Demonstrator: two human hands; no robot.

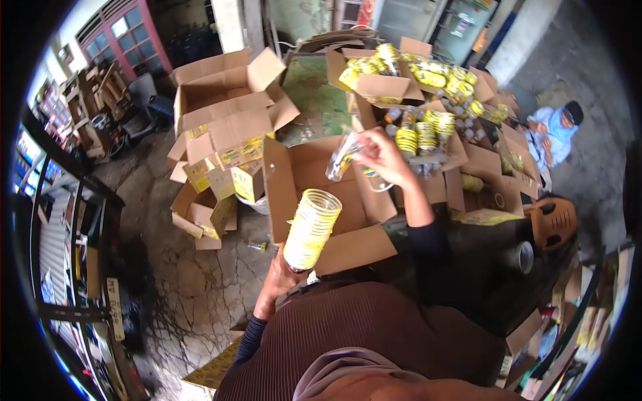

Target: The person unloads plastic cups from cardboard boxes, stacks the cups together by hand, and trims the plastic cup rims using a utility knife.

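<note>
One left hand (279,276) and one right hand (382,157) are recorded, with one held stack of yellow cups (311,230), at least one held clear cup (344,157), one brown chair (552,231) and one other person (559,137), while cardboard boxes (224,110) number at least six and the further yellow stacks (426,137) overlap too much to total.

The left hand (279,275) hides the lower end of the cup stack (312,228); print on the clear cup (342,158) (in the right hand (382,155)) blurs illegibly. An open carton (319,170) covers the near edge of the green surface (319,83).
</note>
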